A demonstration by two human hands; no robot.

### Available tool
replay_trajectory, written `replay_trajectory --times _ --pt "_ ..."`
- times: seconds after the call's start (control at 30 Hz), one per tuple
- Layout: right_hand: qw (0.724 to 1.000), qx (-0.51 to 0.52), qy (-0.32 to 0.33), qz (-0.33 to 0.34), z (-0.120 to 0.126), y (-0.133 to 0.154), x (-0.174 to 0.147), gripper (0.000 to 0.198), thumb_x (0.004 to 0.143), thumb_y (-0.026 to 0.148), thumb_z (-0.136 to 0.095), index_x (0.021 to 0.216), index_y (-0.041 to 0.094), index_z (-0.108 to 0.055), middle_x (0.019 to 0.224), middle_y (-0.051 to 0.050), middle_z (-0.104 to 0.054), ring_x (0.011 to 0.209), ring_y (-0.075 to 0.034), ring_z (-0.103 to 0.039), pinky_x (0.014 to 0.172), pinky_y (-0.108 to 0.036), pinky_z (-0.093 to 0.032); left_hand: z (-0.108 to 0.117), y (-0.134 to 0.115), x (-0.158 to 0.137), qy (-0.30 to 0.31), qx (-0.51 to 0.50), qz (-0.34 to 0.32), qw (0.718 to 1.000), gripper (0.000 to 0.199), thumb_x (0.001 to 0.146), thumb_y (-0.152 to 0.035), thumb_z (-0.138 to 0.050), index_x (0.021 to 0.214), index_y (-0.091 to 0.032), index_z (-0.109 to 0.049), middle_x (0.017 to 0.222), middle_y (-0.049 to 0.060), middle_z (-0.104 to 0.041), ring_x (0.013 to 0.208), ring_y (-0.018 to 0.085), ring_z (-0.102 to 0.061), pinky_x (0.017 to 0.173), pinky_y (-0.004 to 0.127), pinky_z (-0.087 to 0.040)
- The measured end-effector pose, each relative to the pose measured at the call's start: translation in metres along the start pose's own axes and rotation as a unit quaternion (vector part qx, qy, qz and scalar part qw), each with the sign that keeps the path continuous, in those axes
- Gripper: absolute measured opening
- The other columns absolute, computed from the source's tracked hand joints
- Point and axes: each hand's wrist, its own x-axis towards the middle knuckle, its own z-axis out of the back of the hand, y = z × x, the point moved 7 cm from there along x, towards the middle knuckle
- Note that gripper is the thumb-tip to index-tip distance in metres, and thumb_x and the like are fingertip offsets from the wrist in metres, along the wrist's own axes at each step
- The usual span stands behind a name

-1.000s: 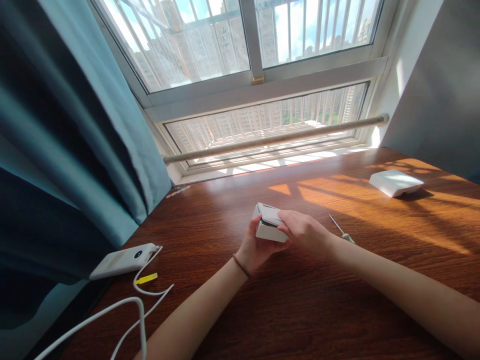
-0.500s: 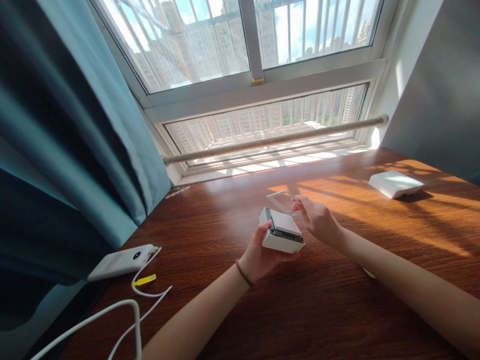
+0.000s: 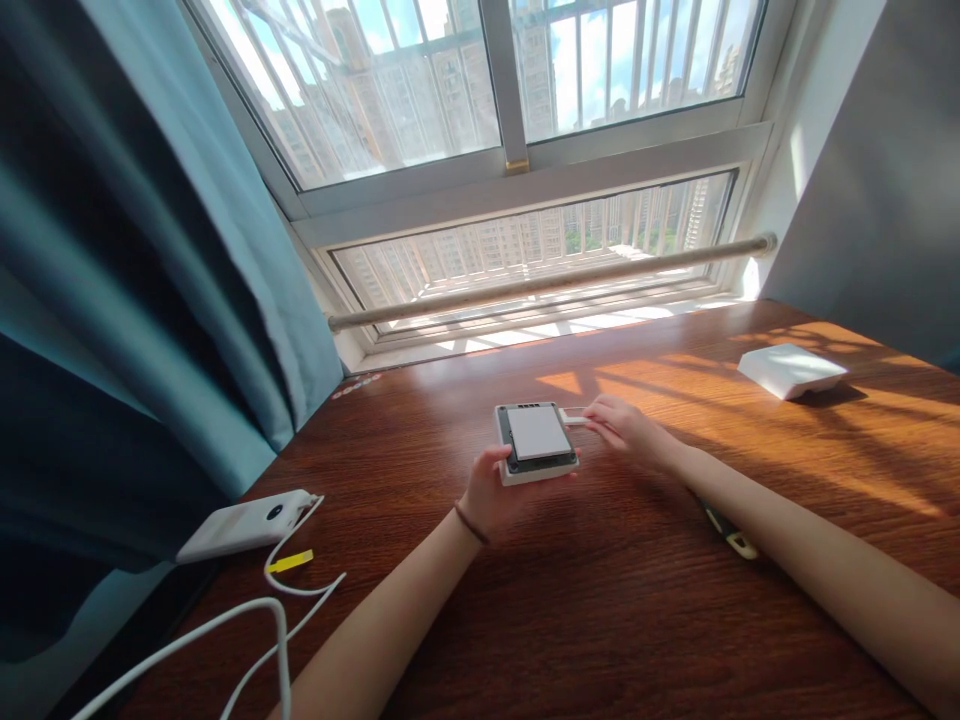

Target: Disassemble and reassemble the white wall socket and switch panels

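My left hand point(image 3: 491, 490) is wrapped around a small white box-shaped device point(image 3: 536, 448), thumb on its near left corner. Its upper side faces me, showing a dark border with a raised white square panel point(image 3: 540, 432) in the middle. At the device's right side, my right hand point(image 3: 622, 430) pinches a thin white frame point(image 3: 576, 417), seen almost edge-on. The frame's left end is at the device's edge; I cannot tell if they touch. Both hands are above the brown wooden table point(image 3: 450, 600).
A white angular cover point(image 3: 793, 370) lies at the right back. Partly under my right forearm is a dark and pale-yellow tool point(image 3: 729, 532). A white power bank point(image 3: 244, 527) with a white cable point(image 3: 279, 640) and yellow tag point(image 3: 291, 562) lies left, beside a blue curtain point(image 3: 277, 330).
The device has moved left and turned so its panel faces me more. The white frame has turned nearly edge-on beside it. More of the tool under my right forearm shows.
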Motion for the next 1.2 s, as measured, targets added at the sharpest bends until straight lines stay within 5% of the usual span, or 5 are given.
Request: replay_trajectory --times 0.37,0.6,0.73,0.97,1.2 --pt "0.989 0.017 0.144 0.023 -0.033 0.003 -0.011 0.015 0.078 0.009 -0.052 0.081 0.017 -0.064 0.086 -0.007 -0.061 0.081 -0.017 -0.058 0.072 -0.031 -0.047 0.009 -0.004 0.001 -0.016 0.033 -0.017 0.999 0.059 0.068 -0.025 -0.053 0.124 -0.012 -0.045 0.117 0.013 -0.059 0.119 0.034 -0.045 0.102 0.051 -0.027" --pt "0.951 0.278 0.034 -0.131 -0.007 0.024 0.000 0.030 0.086 0.033 -0.048 0.111 0.016 -0.053 0.107 -0.010 -0.061 0.093 -0.019 -0.061 0.076 -0.034 -0.052 0.021 -0.003 0.000 -0.102 0.151 -0.120 0.976 0.069 0.062 -0.016 -0.071 0.126 -0.023 -0.044 0.102 0.007 -0.065 0.101 0.025 -0.058 0.094 0.040 -0.040" --pt "0.942 0.301 0.015 -0.146 -0.008 0.050 -0.002 0.057 0.072 0.036 -0.066 0.122 0.017 -0.044 0.120 -0.014 -0.052 0.106 -0.024 -0.055 0.076 -0.035 -0.053 0.018 0.006 0.000 -0.100 0.142 -0.129 0.976 0.089 0.054 -0.020 -0.079 0.131 -0.027 -0.035 0.115 0.008 -0.059 0.108 0.027 -0.054 0.093 0.040 -0.040" --pt "0.973 0.216 0.057 -0.056 0.007 0.047 0.002 0.055 0.074 0.037 -0.064 0.123 0.016 -0.049 0.123 -0.014 -0.052 0.108 -0.025 -0.052 0.076 -0.035 -0.052 0.017 -0.009 0.005 -0.058 0.159 -0.081 0.982 0.074 0.062 -0.030 -0.074 0.128 -0.024 -0.040 0.124 0.012 -0.053 0.112 0.031 -0.051 0.090 0.041 -0.042" --pt "0.936 0.266 0.229 0.031 0.006 0.036 -0.005 0.067 0.066 0.033 -0.072 0.127 0.019 -0.048 0.129 -0.010 -0.050 0.119 -0.023 -0.045 0.097 -0.035 -0.038 0.024 -0.002 0.009 -0.003 0.319 0.049 0.946 0.068 0.052 -0.007 -0.077 0.115 -0.017 -0.055 0.107 0.011 -0.064 0.096 0.025 -0.060 0.085 0.035 -0.046"
